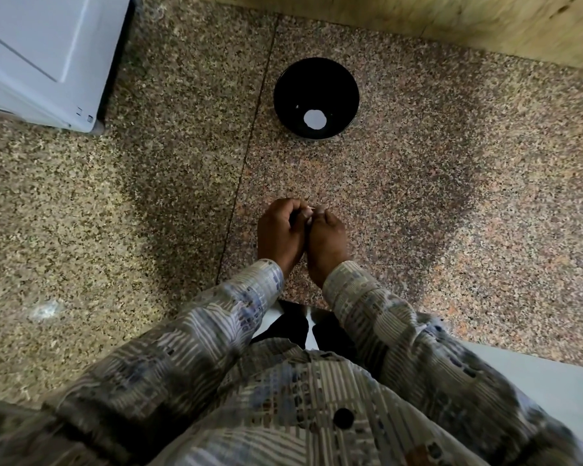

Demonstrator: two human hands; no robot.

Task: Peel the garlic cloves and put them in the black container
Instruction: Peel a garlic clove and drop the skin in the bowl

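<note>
Our L hand [280, 230] & R hand [329, 240] meet, each grip curled tight on a mostly hidden garlic clove [309, 210]. The black container [285, 80] sits well ahead on the surface [451, 196]. Risk: slick clove pops out mid-peel.

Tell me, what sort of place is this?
Probably a home kitchen: a speckled stone counter, a white appliance at its far left, and a black container beyond the left hand and right hand, which pinch a small pale clove.
</note>
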